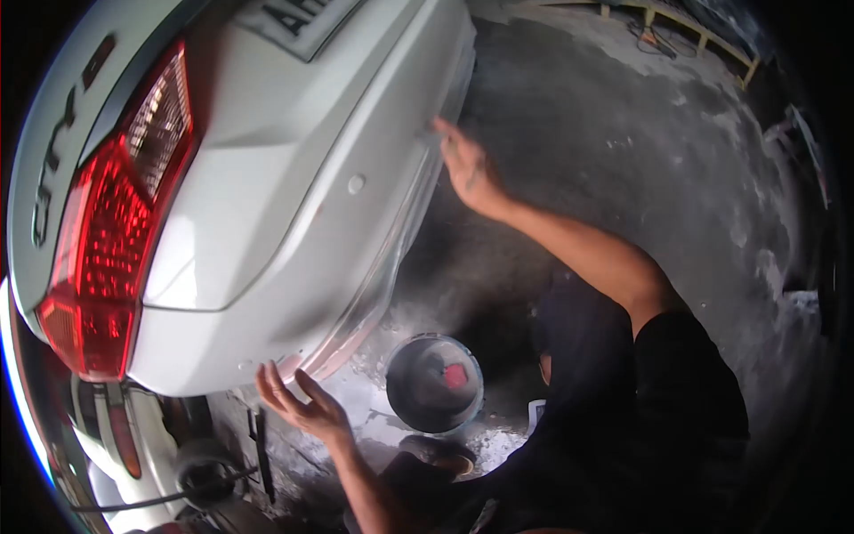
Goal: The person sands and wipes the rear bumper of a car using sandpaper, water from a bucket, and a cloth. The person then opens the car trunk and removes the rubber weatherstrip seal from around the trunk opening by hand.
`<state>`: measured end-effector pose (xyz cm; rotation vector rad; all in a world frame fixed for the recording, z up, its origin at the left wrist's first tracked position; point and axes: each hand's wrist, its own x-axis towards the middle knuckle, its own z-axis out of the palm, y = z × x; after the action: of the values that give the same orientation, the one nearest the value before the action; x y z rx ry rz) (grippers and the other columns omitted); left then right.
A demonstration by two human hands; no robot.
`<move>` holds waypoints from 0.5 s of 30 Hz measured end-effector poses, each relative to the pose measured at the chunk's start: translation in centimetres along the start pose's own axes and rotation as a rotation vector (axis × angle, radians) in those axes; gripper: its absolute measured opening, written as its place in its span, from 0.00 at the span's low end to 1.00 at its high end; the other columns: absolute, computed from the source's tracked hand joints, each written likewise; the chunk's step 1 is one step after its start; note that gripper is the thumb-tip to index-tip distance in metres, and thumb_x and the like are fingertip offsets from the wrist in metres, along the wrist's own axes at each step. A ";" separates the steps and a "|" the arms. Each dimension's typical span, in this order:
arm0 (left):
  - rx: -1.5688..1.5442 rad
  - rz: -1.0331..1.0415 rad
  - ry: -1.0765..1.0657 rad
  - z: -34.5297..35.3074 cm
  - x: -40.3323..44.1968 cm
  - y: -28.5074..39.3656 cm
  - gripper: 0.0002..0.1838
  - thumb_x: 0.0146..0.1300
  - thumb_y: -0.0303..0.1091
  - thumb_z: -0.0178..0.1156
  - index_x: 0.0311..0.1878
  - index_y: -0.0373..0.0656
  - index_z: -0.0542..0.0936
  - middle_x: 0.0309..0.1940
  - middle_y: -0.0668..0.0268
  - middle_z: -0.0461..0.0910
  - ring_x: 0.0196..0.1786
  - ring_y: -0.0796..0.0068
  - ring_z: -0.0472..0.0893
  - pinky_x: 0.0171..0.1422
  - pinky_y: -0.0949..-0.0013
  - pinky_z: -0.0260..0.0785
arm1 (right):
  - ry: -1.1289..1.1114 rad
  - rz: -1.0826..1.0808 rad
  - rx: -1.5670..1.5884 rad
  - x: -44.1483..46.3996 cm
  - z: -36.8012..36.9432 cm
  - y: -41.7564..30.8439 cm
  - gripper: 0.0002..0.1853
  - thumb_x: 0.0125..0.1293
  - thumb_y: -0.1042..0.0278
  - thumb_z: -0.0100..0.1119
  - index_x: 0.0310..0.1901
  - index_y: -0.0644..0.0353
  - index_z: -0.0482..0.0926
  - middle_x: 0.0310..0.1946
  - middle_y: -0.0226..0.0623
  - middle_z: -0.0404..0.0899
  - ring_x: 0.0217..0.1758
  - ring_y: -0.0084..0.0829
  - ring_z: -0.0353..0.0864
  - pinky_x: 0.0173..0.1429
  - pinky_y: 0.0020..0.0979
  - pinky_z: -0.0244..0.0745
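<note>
Grey floor [569, 107] streaked with white spans the upper right of the frame as a person in a black sleeve [698, 392] holds both bare hands at the bumper [356, 231] of a white car [245, 178].
Bumper panels run from upper centre to lower left. Above centre, the right hand [473, 171] is blurred at the panel's edge, fingers extended; whether they grip anything cannot be told. Left of centre, low in the frame, the left hand [307, 411] is loosely spread at the bumper's lower corner, nothing visible in its grasp. At lower centre stands a bucket [412, 374] with a red object [455, 376] inside; a red taillight [107, 236] glows at left.
</note>
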<state>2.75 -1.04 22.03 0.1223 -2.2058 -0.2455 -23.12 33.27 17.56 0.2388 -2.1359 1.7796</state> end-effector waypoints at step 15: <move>0.521 0.881 -0.113 2.9 18.8 -3.5 0.29 0.83 0.46 0.42 0.81 0.47 0.64 0.81 0.41 0.58 0.83 0.36 0.58 0.85 0.31 0.42 | 0.113 -0.181 0.228 16.1 4.9 6.6 0.40 0.83 0.48 0.44 0.84 0.63 0.45 0.87 0.53 0.37 0.90 0.50 0.37 0.90 0.46 0.38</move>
<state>-10.94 -7.36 34.23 -0.5815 -2.1671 0.8211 -41.04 31.26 16.74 0.3668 -1.7738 1.8806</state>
